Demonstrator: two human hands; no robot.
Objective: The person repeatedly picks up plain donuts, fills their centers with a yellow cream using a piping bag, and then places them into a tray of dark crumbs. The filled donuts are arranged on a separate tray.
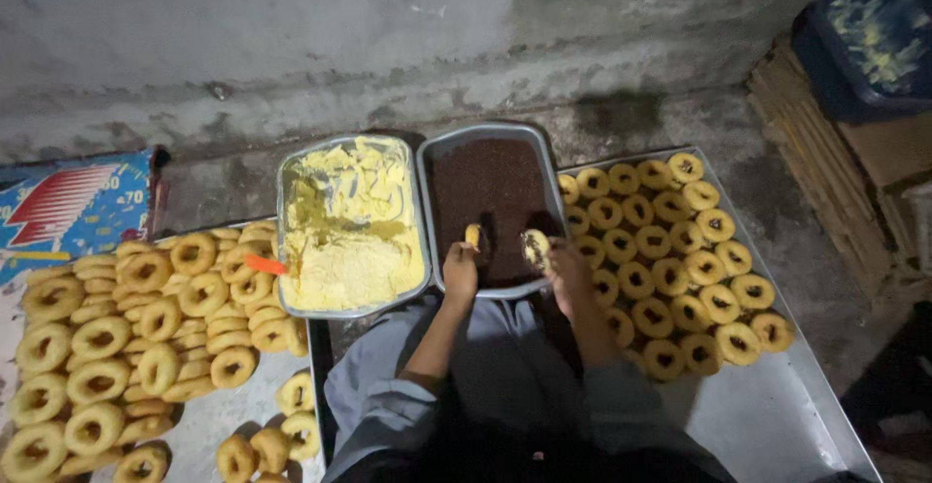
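Two hands out in front of me, both over the metal tray of dark brown sprinkles (490, 143), forearms running up from my lap in grey sleeves and closing in a narrow V toward the tray's near edge. My left hand (459, 271) is knuckles-up, wrist straight, fingers curled together and pinched on a small yellow doughnut piece (473, 235) that pokes up above my fingertips, right at the sprinkle surface. My right hand (568, 271) is turned inward, wrist bent a little, fingers wrapped around a pale ring doughnut (535, 248) held tilted on edge just over the sprinkles near the tray's right wall. The two hands sit near each other, not touching.

Just beside the sprinkle tray, on my left, sits a second metal tray of yellow cream (351, 226), smeared and lumpy, with an orange-handled tool (264, 265) resting at its left edge. Further left, a heap of plain ring doughnuts (126, 337) is stacked several deep on a metal sheet (209, 420). On my right, coated doughnuts (670, 260) lie in neat rows, flat and touching, on another metal sheet (777, 415). Beyond everything is a rough grey wall (388, 36); cardboard (825, 153) is piled at the far right.
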